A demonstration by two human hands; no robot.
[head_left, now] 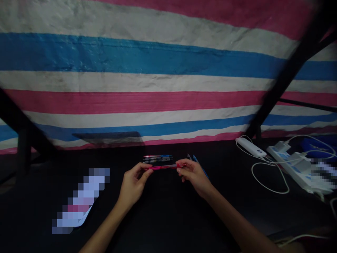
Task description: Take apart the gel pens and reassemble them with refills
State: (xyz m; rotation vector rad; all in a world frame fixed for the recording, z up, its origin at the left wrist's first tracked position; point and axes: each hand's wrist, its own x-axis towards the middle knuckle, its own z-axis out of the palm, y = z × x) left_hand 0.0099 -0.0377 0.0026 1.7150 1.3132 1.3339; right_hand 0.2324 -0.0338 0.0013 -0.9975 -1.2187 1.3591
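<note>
A red pen [163, 167] with a clear middle section is held level between both hands, just above the black table. My left hand [135, 179] pinches its left end between thumb and fingers. At the right end, my right hand [193, 174] is closed on the pen's red tip part. Behind the pen lie several pens [158, 158] side by side, with red, blue and dark parts. More pens [195, 159], one of them blue, lie beyond my right hand, which partly hides them.
On the right are a white power strip [286, 165] with plugs, a white device [251, 147] and looping white cables [271, 192]. A blurred-out pale object [81, 200] lies at left on the black table [168, 218]. Striped sheeting [131, 102] hangs behind, between dark frame bars [284, 77].
</note>
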